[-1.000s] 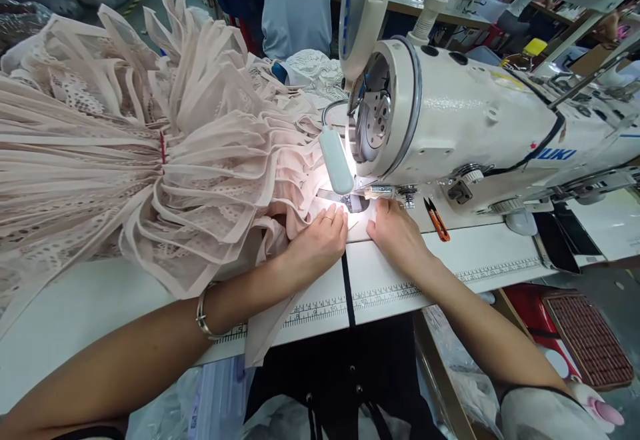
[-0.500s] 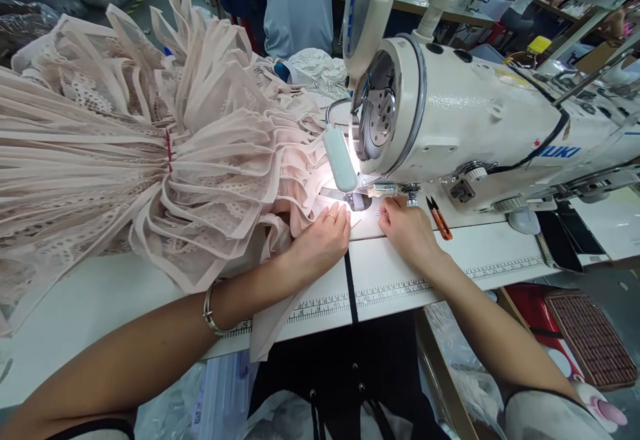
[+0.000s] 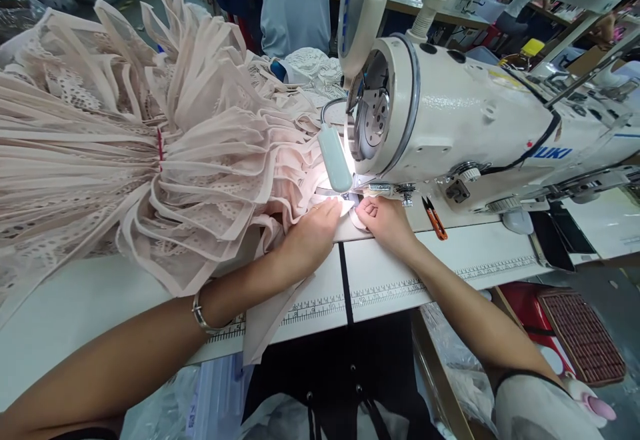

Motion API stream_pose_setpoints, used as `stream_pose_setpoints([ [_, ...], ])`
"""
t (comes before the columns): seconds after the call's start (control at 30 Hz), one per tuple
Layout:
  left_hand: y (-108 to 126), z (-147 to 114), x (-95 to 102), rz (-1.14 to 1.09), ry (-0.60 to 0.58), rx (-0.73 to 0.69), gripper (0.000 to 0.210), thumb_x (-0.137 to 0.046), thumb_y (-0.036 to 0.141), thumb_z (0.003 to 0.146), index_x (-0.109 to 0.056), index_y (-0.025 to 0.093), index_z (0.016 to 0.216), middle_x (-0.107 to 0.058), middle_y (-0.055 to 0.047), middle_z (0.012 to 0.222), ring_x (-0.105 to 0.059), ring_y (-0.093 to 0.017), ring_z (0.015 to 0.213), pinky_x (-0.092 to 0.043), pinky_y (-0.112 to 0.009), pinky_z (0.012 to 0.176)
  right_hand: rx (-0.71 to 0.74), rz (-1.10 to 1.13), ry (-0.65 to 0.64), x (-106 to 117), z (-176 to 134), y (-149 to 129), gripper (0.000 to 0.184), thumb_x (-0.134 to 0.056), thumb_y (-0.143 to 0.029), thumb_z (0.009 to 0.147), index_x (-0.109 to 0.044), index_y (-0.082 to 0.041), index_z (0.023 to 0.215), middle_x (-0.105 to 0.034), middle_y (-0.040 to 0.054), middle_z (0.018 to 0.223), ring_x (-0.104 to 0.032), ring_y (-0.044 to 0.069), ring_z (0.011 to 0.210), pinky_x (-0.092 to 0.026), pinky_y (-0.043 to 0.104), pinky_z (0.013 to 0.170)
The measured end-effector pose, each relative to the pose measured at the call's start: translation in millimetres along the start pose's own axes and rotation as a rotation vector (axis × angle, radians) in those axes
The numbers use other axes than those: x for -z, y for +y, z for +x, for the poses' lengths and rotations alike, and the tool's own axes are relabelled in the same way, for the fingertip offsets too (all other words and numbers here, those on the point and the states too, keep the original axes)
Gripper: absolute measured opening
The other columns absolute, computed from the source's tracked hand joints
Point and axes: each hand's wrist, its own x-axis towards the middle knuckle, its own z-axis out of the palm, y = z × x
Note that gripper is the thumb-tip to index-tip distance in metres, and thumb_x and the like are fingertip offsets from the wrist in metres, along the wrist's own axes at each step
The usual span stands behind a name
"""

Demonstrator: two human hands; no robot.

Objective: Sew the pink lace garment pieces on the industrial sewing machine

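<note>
My left hand (image 3: 316, 228) is closed on the edge of a pale pink fabric piece (image 3: 347, 208), just in front of the sewing machine's (image 3: 450, 113) needle area. Close by on the right, my right hand (image 3: 386, 221) pinches a narrow strip of the same pale fabric (image 3: 356, 219) between curled fingers. A small pale green lamp (image 3: 335, 160) hangs over the spot and lights it brightly. The needle and presser foot are mostly hidden behind the lamp and my fingers. To the left lies a large gathered bundle of pale pink lace-trimmed fabric (image 3: 215, 153), tied with a red band (image 3: 160, 149).
Orange-handled thread snips (image 3: 435, 219) lie right of my right hand. A dark phone-like slab (image 3: 551, 240) rests farther right. A printed ruler (image 3: 390, 292) runs along the table's front edge. Behind the machine stands a person in a light blue top (image 3: 295, 7).
My right hand has moved left, close to my left hand, and now grips fabric. My left hand's fingers, flat on the cloth before, have curled around its edge. The view has shifted slightly.
</note>
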Motion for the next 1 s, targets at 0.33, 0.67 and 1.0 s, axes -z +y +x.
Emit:
stream_pose_setpoints([
  [0.33,16,-14,-1.2,0.283,-0.093,-0.301,0.047,-0.038,-0.003,0.092,-0.055,-0.003,0.136,-0.062,-0.024,0.139,-0.058,-0.030,0.134,-0.050,-0.041,0.110,0.048,0.094,0.043,-5,-1,2,0.018,-0.053,-0.029,0.086,-0.051,-0.023,0.069,-0.056,-0.0043,0.058,-0.052,0.013,0.058,-0.038,0.026,0.062],
  [0.67,10,-13,-12.4,0.265,-0.031,-0.307,0.045,-0.030,-0.002,0.096,-0.052,-0.002,0.134,-0.061,-0.024,0.138,-0.058,-0.028,0.132,-0.048,-0.042,0.110,0.321,0.094,0.164,-7,-8,18,0.019,-0.056,-0.028,0.094,-0.066,-0.024,0.078,-0.067,0.0008,0.077,-0.061,0.017,0.075,-0.047,0.030,0.070],
  [1.0,12,-5,-6.1,0.258,0.061,-0.164,0.031,-0.035,-0.004,0.091,-0.060,0.013,0.086,-0.065,-0.010,0.084,-0.062,-0.022,0.078,-0.051,-0.035,0.076,0.666,-0.561,0.144,-12,-18,9,0.031,-0.039,-0.007,0.098,-0.069,-0.017,0.100,-0.068,0.0103,0.093,-0.057,0.025,0.090,-0.044,0.038,0.084],
])
